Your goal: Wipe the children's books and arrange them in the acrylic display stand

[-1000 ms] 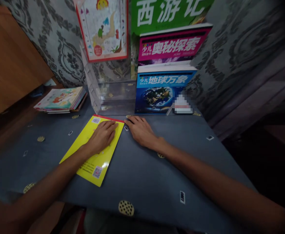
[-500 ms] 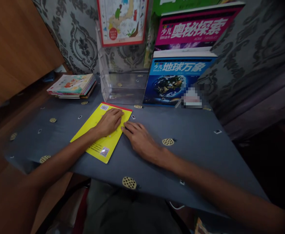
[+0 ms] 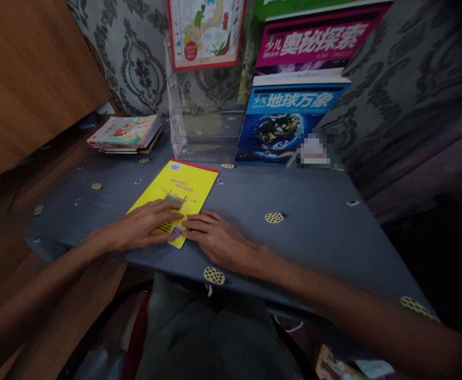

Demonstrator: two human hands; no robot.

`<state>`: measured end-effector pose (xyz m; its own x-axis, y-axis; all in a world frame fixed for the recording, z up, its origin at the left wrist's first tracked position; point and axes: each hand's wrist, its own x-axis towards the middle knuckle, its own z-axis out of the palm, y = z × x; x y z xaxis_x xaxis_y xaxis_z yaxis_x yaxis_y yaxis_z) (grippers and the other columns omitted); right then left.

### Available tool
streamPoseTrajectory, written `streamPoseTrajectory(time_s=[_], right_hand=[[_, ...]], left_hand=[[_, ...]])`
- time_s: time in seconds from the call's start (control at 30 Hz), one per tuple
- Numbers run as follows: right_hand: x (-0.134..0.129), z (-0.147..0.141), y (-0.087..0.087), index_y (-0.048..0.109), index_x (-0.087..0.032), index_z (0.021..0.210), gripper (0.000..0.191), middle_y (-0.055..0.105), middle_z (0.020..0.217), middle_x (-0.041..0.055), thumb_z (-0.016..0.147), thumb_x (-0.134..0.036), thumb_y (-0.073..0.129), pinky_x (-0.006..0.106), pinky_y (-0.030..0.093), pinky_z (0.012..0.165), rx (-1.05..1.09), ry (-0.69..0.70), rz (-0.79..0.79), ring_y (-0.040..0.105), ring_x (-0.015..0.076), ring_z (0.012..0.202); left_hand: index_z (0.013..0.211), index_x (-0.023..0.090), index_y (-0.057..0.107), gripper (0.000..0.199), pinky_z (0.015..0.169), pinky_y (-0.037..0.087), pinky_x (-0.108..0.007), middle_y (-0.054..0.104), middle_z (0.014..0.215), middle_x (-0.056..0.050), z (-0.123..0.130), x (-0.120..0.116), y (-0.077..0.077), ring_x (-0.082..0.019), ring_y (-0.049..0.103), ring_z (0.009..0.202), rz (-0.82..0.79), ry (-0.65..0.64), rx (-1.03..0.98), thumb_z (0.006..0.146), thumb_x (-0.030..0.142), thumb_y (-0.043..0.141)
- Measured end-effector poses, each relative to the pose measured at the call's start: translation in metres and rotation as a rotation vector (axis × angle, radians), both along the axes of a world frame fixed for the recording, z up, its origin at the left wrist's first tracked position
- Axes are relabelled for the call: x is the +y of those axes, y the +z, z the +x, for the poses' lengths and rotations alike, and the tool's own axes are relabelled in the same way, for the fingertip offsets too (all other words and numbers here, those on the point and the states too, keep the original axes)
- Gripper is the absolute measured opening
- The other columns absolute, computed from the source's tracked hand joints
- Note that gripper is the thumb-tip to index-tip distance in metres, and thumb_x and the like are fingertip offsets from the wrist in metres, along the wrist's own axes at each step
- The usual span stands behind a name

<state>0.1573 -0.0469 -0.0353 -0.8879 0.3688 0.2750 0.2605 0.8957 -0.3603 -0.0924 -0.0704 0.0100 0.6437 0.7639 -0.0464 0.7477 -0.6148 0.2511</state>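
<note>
Head-height view, facing forward and down.

Before you, the book (image 3: pixel 199 184) is bright yellow with a red edge strip, on a grey-blue tablecloth (image 3: pixel 306 195) dotted with yellow, black-spotted pineapples. Your upright books are blue (image 3: pixel 250 129), magenta (image 3: pixel 262 62) and green (image 3: pixel 286 8); the wallpaper (image 3: pixel 142 68) has dark damask on grey.

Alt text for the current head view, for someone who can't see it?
The left hand spreads over a flat yellow book with a red edge; the right hand touches its side. Behind, a clear plastic rack holds upright colourful books; left, a low multicoloured book stack.
</note>
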Motion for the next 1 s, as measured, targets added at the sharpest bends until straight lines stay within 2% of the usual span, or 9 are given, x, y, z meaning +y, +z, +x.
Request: streamPoseTrajectory(time_s=[0.1,0.17,0.37,0.57,0.83,1.0], right_hand=[[0.001,-0.001,-0.007,0.066,-0.018,0.126,0.038,0.066,0.133,0.0102,0.093,-0.007,0.051,0.044,0.043,0.111,0.06,-0.002,0.021,0.055,0.0209,0.129],[0.004,0.0,-0.01,0.068,-0.016,0.123,0.036,0.065,0.133,0.0111,0.093,-0.005,0.051,0.042,0.043,0.111,0.086,-0.012,0.031,0.055,0.0206,0.129],[0.016,0.006,-0.007,0.069,-0.022,0.123,0.036,0.065,0.135,0.0081,0.095,-0.008,0.05,0.047,0.042,0.112,0.05,-0.069,0.013,0.054,0.0216,0.131],[0.016,0.009,-0.007,0.072,-0.02,0.117,0.033,0.068,0.13,0.0095,0.094,-0.008,0.051,0.048,0.045,0.107,0.081,-0.122,-0.006,0.056,0.0241,0.128],[0.009,0.014,-0.008,0.072,-0.017,0.113,0.034,0.072,0.118,0.0102,0.094,-0.005,0.047,0.043,0.048,0.103,0.156,-0.035,-0.005,0.06,0.0215,0.118],[0.008,0.015,-0.008,0.07,-0.019,0.117,0.034,0.071,0.118,0.0096,0.093,-0.005,0.049,0.046,0.049,0.102,0.203,0.002,-0.038,0.06,0.022,0.117]], left_hand=[[0.141,0.031,0.052,0.059,0.112,0.042,-0.044,0.052,0.149,-0.008,-0.012,-0.022,0.001,-0.027,0.049,0.136,-0.034,0.018,0.028,0.086,0.043,0.069],[0.14,0.031,0.054,0.057,0.112,0.043,-0.045,0.053,0.148,-0.009,-0.012,-0.028,-0.002,-0.027,0.049,0.136,-0.011,0.027,0.042,0.086,0.04,0.07],[0.128,0.025,0.064,0.034,0.107,0.049,-0.044,0.067,0.131,-0.009,0.001,-0.025,-0.013,-0.025,0.059,0.125,0.189,-0.028,0.043,0.096,0.035,0.057],[0.127,0.024,0.065,0.033,0.103,0.053,-0.046,0.069,0.129,-0.008,0.008,-0.026,-0.023,-0.025,0.061,0.124,0.263,-0.055,0.063,0.101,0.033,0.047],[0.126,0.025,0.066,0.033,0.097,0.057,-0.044,0.071,0.124,-0.007,0.009,-0.025,-0.032,-0.025,0.065,0.119,0.348,-0.076,0.071,0.102,0.03,0.044],[0.122,0.022,0.067,0.033,0.09,0.06,-0.036,0.074,0.118,-0.006,0.01,-0.023,-0.029,-0.021,0.069,0.11,0.424,-0.105,0.053,0.103,0.029,0.041]])
